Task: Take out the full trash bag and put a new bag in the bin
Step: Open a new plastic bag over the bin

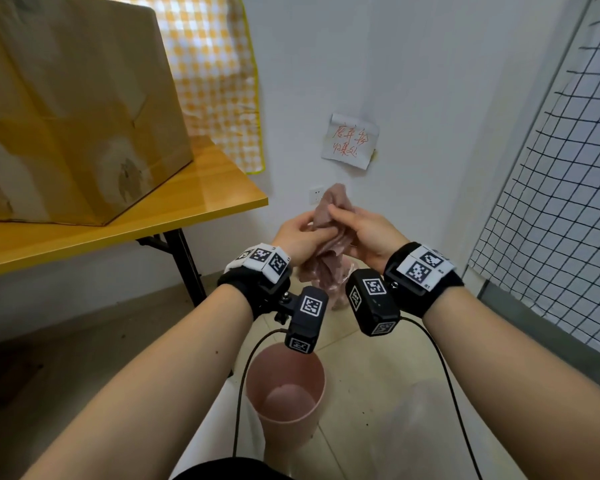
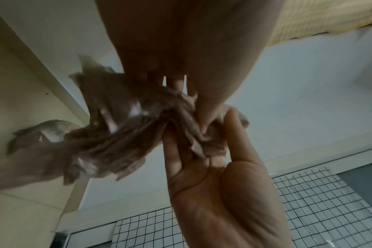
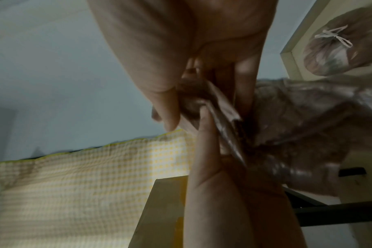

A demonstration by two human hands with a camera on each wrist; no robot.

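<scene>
A crumpled, pinkish-brown new trash bag [image 1: 326, 233] hangs between both hands at chest height, in front of the white wall. My left hand [image 1: 310, 228] pinches its upper folds from the left, and my right hand [image 1: 338, 214] pinches them from the right. In the left wrist view the thumb and fingers of the left hand [image 2: 191, 107] clamp the film of the bag [image 2: 117, 130]. The right hand [image 3: 204, 110] grips the bag [image 3: 297, 125] likewise. The pink bin [image 1: 284, 386] stands unlined on the floor below my forearms. The tied full bag [image 3: 338, 50] lies on the floor beyond.
A wooden table [image 1: 201, 206] with a big cardboard box [image 1: 73, 109] stands at the left, its black leg [image 1: 184, 268] near the bin. A grid-patterned sheet [image 1: 551, 202] leans at the right. Wrist-camera cables [image 1: 243, 375] hang beside the bin.
</scene>
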